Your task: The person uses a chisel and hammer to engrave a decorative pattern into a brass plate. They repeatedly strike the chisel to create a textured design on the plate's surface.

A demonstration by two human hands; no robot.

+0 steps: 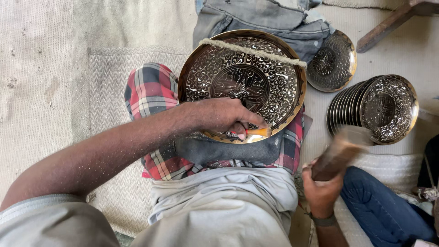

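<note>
At centre frame I see a large engraved brass plate (242, 82) propped on a checked cloth (151, 91) over the knee, with a dark pad (219, 151) under its lower rim. A pale rope (251, 51) crosses its upper edge. My left hand (224, 116) presses on the lower rim, its grip closed on a small orange-tipped chisel (257, 132) that touches the metal. At lower right, my right hand (322, 190) is closed round a wooden mallet (340, 153), blurred and held clear of the plate. To the right I note a stack of smaller engraved plates (379, 107) leaning on edge, and a single small plate (333, 61) at upper right, beside folded grey cloth (256, 18). A woven mat (41, 91) covers the floor.
</note>
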